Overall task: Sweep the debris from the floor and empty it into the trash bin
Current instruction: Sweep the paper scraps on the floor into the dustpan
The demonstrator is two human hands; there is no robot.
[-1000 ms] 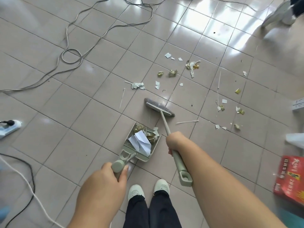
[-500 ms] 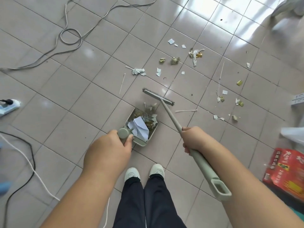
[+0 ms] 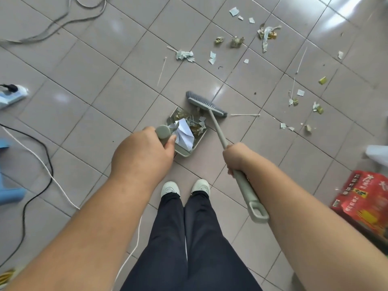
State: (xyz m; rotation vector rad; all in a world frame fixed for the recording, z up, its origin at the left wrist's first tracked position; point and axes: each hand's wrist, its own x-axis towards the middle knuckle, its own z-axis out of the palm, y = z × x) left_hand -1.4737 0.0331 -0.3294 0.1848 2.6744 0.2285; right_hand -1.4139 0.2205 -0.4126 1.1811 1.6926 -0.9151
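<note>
Debris [image 3: 266,34] lies scattered over the tiled floor [image 3: 109,97] ahead of us: paper scraps, gold wrappers, thin white sticks. More fills the dustpan [image 3: 186,151], whose handle our left hand [image 3: 142,156] grips. Our right hand [image 3: 236,157] is wrapped around the broom [image 3: 206,105] handle, the brush head resting at the dustpan's far edge. A red package [image 3: 365,200] sits at right.

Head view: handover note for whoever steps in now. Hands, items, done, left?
Left hand grips the dustpan handle; right hand grips the broom handle.
Broom head sits at the pan's far edge.
Done: pan holds folded paper and wrappers.
Left: scattered debris on the tiles beyond and to the right, including a stick beside the broom. Then empty the pan; no trash bin in view.
</note>
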